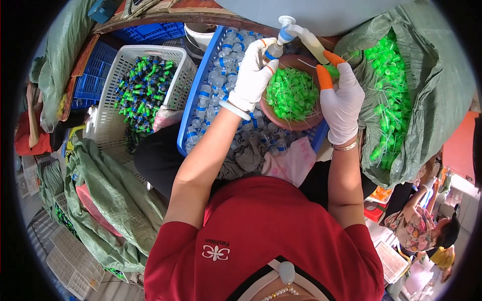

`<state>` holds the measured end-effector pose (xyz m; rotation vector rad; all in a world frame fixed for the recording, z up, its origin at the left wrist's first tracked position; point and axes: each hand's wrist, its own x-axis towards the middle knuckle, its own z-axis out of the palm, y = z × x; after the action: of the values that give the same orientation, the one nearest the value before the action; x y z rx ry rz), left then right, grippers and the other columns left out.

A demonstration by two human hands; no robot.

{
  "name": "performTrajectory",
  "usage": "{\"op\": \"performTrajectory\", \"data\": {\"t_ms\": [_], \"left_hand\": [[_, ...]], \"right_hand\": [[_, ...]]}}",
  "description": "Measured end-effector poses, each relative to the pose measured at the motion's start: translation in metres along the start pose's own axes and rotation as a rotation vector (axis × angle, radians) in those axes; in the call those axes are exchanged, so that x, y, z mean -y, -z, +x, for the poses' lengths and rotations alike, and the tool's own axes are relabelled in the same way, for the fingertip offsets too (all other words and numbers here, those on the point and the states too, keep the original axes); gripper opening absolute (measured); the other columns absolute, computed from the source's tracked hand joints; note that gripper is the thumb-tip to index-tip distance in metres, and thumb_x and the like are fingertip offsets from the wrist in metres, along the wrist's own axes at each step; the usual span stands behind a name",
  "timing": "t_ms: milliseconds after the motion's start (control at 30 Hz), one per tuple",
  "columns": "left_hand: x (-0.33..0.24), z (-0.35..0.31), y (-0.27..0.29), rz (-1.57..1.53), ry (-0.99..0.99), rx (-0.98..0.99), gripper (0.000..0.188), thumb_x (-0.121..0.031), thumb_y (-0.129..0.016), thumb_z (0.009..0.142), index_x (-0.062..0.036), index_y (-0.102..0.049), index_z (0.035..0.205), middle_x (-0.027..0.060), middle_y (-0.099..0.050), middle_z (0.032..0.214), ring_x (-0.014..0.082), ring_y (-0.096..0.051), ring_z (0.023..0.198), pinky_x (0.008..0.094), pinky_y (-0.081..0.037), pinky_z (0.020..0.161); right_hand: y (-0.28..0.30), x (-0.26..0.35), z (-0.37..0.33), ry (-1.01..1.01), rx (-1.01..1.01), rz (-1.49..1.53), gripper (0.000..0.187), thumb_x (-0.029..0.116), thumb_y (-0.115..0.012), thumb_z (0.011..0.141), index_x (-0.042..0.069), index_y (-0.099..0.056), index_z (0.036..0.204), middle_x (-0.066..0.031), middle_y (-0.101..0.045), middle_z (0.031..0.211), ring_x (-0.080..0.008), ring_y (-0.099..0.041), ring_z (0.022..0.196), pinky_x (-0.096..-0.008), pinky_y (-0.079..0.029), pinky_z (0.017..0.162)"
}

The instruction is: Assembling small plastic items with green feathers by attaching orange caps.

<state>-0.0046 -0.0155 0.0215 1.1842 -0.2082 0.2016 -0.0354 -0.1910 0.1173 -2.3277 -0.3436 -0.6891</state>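
Observation:
My left hand [251, 75], in a white glove with orange on the fingertips, is closed around a small clear bottle [273, 52] with a blue band. The bottle is tilted just below a white spout [286, 34] with a blue ring; whether they touch I cannot tell. In my right hand [344, 98], gloved with orange finger covers, a green cap [332, 71] is pinched between thumb and forefinger. A thin pale stem points from it toward the bottle. Between my hands sits a pinkish-brown bowl [296, 124] heaped with green stemmed caps [292, 94].
A blue crate [185, 118] of clear bottles lies under my left forearm. Left of it stands a white basket [108, 93] of green-and-dark bottles. At right, a green sack [427, 75] gapes over more green caps. Another person [416, 223] sits at far right.

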Motion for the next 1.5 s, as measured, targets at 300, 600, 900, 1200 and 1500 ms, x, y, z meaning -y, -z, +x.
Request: {"op": "performTrajectory", "data": {"t_ms": [300,600,900,1200,1500], "left_hand": [[-0.002,-0.001,0.000,0.008,-0.016,-0.023,0.046,0.009,-0.056,0.089,-0.0018,-0.049,0.133,0.0040,-0.057,0.118,0.0099,-0.054,0.099,0.0240,-0.045,0.089],[0.001,0.002,0.002,0.063,-0.041,-0.026,0.046,0.009,-0.056,0.089,-0.0015,-0.049,0.133,0.0033,-0.057,0.117,0.0087,-0.053,0.095,0.0231,-0.045,0.086],[0.019,-0.007,0.018,0.150,-0.003,-0.034,0.045,0.010,-0.056,0.087,-0.0013,-0.051,0.131,0.0070,-0.057,0.120,0.0123,-0.057,0.101,0.0254,-0.047,0.090],[0.019,-0.054,0.025,0.369,0.017,0.242,0.047,0.005,-0.051,0.090,-0.0036,-0.047,0.136,0.0056,-0.055,0.126,0.0171,-0.052,0.119,0.0317,-0.041,0.104],[-0.004,-0.083,0.002,-0.058,0.495,0.144,0.036,-0.003,-0.058,0.094,-0.0023,-0.049,0.128,0.0076,-0.053,0.117,0.0197,-0.053,0.095,0.0343,-0.045,0.086]], "right_hand": [[0.000,0.002,-0.001,-0.007,-0.005,0.008,0.032,0.009,-0.075,0.084,0.012,-0.067,0.115,-0.0133,-0.068,0.080,-0.0289,-0.063,0.063,-0.0340,-0.050,0.059],[0.001,0.004,0.001,-0.030,0.015,-0.013,0.031,0.009,-0.075,0.083,0.012,-0.068,0.114,-0.0130,-0.068,0.079,-0.0292,-0.063,0.064,-0.0341,-0.050,0.059],[0.004,0.007,-0.009,0.123,-0.071,0.049,0.036,0.003,-0.073,0.087,0.009,-0.063,0.120,0.0034,-0.057,0.068,-0.0051,-0.046,0.057,-0.0234,-0.039,0.051],[-0.007,0.007,-0.029,0.121,0.253,-0.075,0.022,0.016,-0.072,0.079,0.011,-0.060,0.096,-0.0181,-0.064,0.078,-0.0388,-0.065,0.072,-0.0479,-0.050,0.061],[-0.037,-0.008,-0.062,0.000,0.264,0.141,0.024,0.012,-0.070,0.082,0.005,-0.054,0.098,-0.0174,-0.061,0.077,-0.0377,-0.063,0.071,-0.0447,-0.048,0.060]]}}
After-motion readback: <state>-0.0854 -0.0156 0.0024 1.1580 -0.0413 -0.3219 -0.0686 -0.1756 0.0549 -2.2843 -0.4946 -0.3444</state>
